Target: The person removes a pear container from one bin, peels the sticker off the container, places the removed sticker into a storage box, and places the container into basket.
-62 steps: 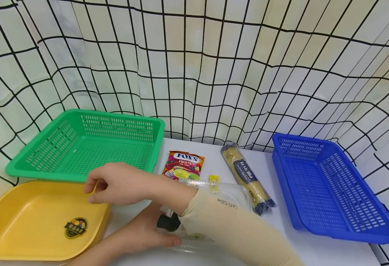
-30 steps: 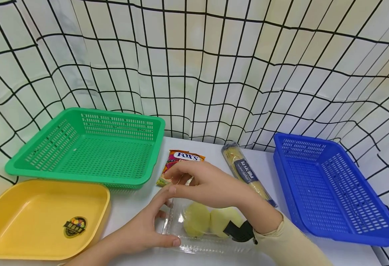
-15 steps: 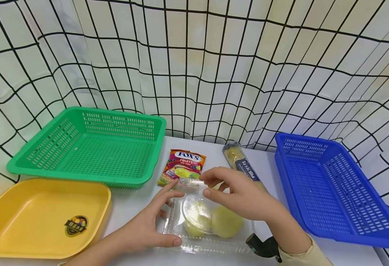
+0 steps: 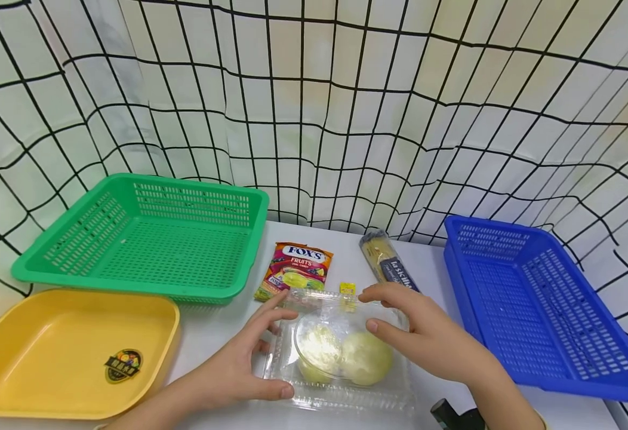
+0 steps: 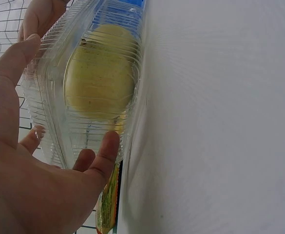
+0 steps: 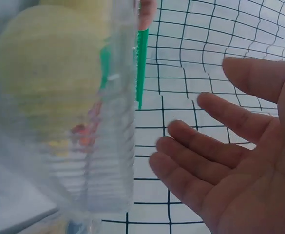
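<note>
Our left hand [image 4: 239, 373] rests, fingers spread straight, against the clear box [image 4: 341, 352] of two pears [image 4: 365, 358] on the bench [image 4: 217, 334]; our right hand [image 4: 427, 340], fingers relaxed, hovers at its other side.

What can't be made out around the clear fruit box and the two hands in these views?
- Right hand on the clear box: head view suggests contact, right wrist view shows a gap; cannot tell.
- Fruit kind: right wrist view blurred, ribbed plastic distorts elsewhere.
- Small yellow item: too small to identify.
- Pasta pack: near end hidden by the right hand.
- Left hand: wrist cut by the bottom edge.
</note>
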Tool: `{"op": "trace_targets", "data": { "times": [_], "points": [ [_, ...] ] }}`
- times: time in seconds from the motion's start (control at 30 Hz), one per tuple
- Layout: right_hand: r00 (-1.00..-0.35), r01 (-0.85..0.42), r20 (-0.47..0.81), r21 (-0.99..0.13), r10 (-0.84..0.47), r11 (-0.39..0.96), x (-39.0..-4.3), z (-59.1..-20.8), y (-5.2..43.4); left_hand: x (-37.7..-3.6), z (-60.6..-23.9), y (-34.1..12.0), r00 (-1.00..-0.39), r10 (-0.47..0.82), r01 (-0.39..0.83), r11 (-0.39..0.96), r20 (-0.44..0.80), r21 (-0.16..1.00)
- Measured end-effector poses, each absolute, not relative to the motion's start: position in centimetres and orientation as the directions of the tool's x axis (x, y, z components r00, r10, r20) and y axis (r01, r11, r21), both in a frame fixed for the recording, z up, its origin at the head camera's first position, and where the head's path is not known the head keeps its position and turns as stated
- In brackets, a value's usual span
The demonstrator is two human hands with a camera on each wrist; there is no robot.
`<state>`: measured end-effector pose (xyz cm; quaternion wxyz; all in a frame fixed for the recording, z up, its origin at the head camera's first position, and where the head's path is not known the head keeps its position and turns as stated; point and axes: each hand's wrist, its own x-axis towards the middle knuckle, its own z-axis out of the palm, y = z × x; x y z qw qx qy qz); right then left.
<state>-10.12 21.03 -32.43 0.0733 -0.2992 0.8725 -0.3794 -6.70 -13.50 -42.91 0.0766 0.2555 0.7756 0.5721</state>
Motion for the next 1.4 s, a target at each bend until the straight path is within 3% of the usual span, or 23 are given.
{"op": "trace_targets", "data": {
  "times": [0.2,0.5,0.8,0.9,1.2,1.4],
  "points": [
    [-0.85,-0.474,0.178,-0.669,-0.496,0.573,-9.1,-33.0,22.6,-6.6,-42.8,-13.3,-0.85,0.491,0.32,0.196,0.19,0.927],
    [-0.884,-0.398,0.098,-0.671,-0.457,0.626,-7.8,-34.4,24.5,-6.6,-42.9,-13.3,-0.866,0.471,0.293,0.206,0.168,0.934],
    [-0.817,-0.303,-0.111,-0.753,-0.566,0.584,-8.3,-36.5,25.8,-6.3,-42.5,-13.6,-0.906,0.423,0.094,0.248,-0.02,0.964],
    [-0.795,-0.343,-0.101,-0.738,-0.598,0.581,-8.4,-36.9,26.4,-6.3,-42.5,-13.5,-0.894,0.441,0.037,0.253,-0.081,0.967],
    [-0.691,-0.377,-0.048,-0.827,-0.721,0.417,-9.4,-37.4,27.8,-6.9,-42.6,-13.8,-0.865,0.495,0.056,0.26,-0.083,0.964],
    [-0.695,-0.27,-0.157,-0.847,-0.701,0.457,-9.5,-37.6,28.1,-6.4,-42.4,-13.6,-0.87,0.485,0.048,0.253,-0.084,0.966]
  ]
}}
